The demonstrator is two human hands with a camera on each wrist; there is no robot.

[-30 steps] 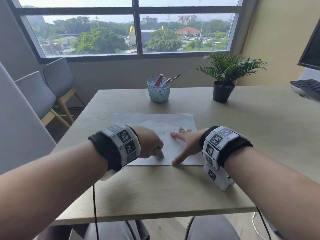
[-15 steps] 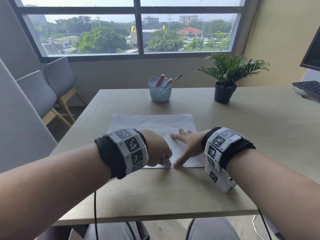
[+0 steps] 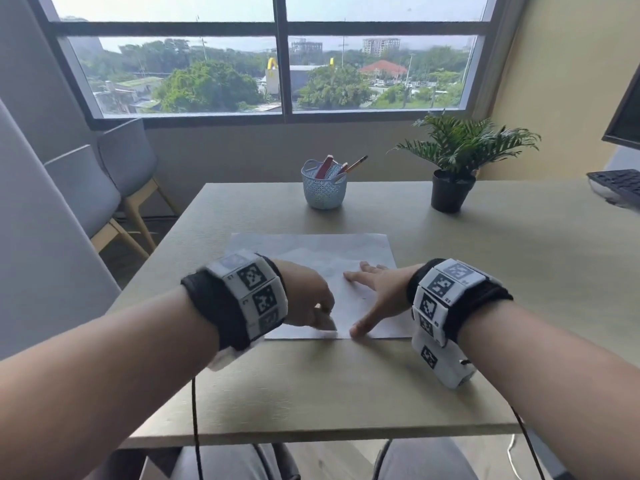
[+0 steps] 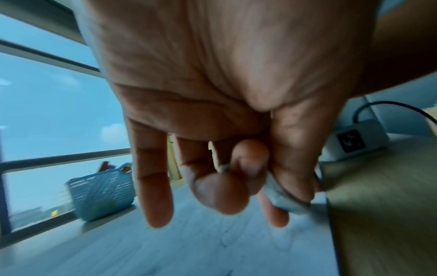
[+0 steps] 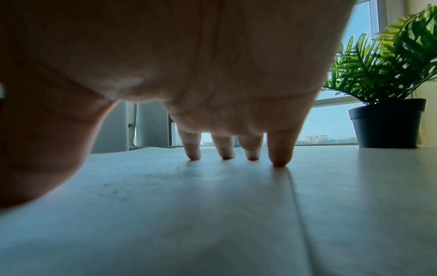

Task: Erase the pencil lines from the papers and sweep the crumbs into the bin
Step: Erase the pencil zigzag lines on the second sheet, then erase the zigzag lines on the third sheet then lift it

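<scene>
left hand (image 3: 304, 296) curls, thumb and fingers pinching a small grey eraser (image 4: 281, 198); right hand (image 3: 377, 299) lies flat, fingers (image 5: 280, 149) spread and straight, both forearms reaching forward

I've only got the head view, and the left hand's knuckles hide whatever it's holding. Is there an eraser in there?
Observer: Yes. In the left wrist view the left hand pinches a greyish eraser between thumb and fingers, close to the paper's edge.
Operator: Is the right hand lying flat on the sheet?
Observer: No. The right wrist view shows the right hand arched, four fingertips pressing the paper and the palm raised off it.
Operator: Any crumbs there?
Observer: A few dark specks lie on the paper near the right thumb.
</scene>
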